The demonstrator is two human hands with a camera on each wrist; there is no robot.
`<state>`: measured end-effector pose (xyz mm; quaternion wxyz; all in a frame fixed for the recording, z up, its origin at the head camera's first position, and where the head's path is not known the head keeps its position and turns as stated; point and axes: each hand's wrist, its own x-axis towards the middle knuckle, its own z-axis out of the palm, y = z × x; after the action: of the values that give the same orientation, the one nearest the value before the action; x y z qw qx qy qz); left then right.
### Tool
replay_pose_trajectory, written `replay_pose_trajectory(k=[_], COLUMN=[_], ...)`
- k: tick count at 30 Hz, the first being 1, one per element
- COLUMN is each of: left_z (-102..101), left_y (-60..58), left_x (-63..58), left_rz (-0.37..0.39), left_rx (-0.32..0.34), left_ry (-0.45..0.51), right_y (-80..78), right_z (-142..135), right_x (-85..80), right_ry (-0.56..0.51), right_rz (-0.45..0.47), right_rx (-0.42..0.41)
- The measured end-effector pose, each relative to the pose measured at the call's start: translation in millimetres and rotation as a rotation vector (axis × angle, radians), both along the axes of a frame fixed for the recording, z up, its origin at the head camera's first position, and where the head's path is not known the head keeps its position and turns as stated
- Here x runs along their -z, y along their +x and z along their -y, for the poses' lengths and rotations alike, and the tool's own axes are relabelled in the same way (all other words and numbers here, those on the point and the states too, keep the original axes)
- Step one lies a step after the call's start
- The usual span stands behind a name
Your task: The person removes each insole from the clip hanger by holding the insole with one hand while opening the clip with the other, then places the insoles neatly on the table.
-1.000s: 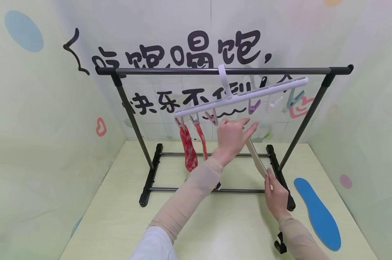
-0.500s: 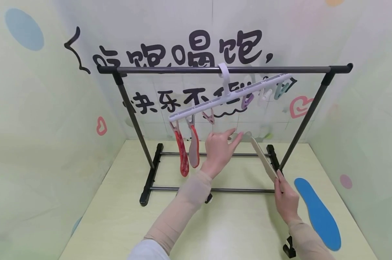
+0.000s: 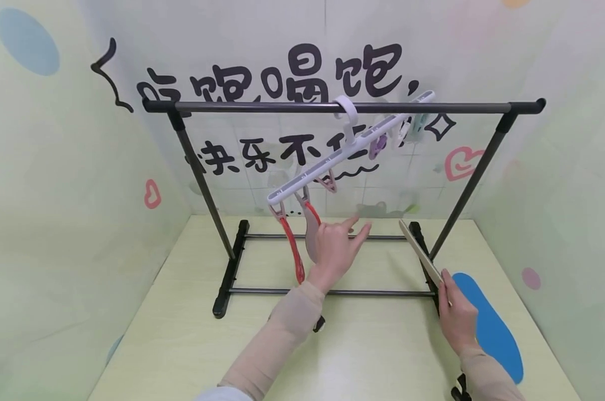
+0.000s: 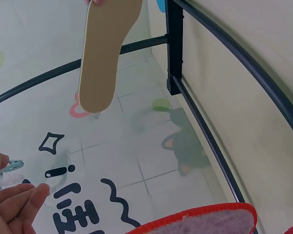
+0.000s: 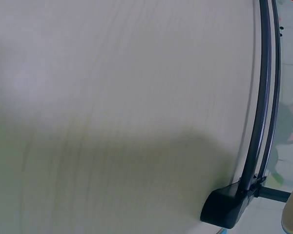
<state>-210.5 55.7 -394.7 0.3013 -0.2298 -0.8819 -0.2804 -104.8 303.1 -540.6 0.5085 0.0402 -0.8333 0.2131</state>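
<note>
A beige insole [image 3: 419, 250] is gripped at its lower end by my right hand [image 3: 458, 314], tilted up toward the left; the left wrist view shows its flat face [image 4: 101, 61]. My left hand [image 3: 335, 248] holds nothing, its thumb and index finger apart, just in front of a grey insole with a red edge [image 3: 311, 231]. That insole and a thin-looking red one [image 3: 294, 250] hang from clips at the left end of a lilac clip hanger [image 3: 327, 161]. Pink [image 3: 327, 181], purple [image 3: 377, 146], white and teal clips along the hanger hold nothing.
The hanger hooks over the top bar [image 3: 252, 107] of a black rack standing on the pale table [image 3: 382, 351]. A blue insole [image 3: 495, 328] lies at the right, partly behind my right hand. Small black parts [image 3: 461, 388] show near my right forearm. Printed walls enclose the table.
My right hand has moved right and down with the beige insole. My left hand has dropped down and left, away from the insole's upper end. The hanger has swung, its right end rising.
</note>
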Motion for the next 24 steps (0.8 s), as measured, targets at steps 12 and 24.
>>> replay_pose_trajectory(k=[12,24], left_z=[2.9,6.9], left_y=[10.7,18.9], left_x=[12.8,24.6], left_rz=[0.042,-0.015], left_rx=[0.004,0.050], left_ry=[0.005,0.035], right_y=[21.0,51.0], right_z=[-15.1,-43.0], right_x=[5.3,8.2], right_ry=[-0.035,-0.115], right_rz=[0.042,0.123], right_rx=[0.084,0.241])
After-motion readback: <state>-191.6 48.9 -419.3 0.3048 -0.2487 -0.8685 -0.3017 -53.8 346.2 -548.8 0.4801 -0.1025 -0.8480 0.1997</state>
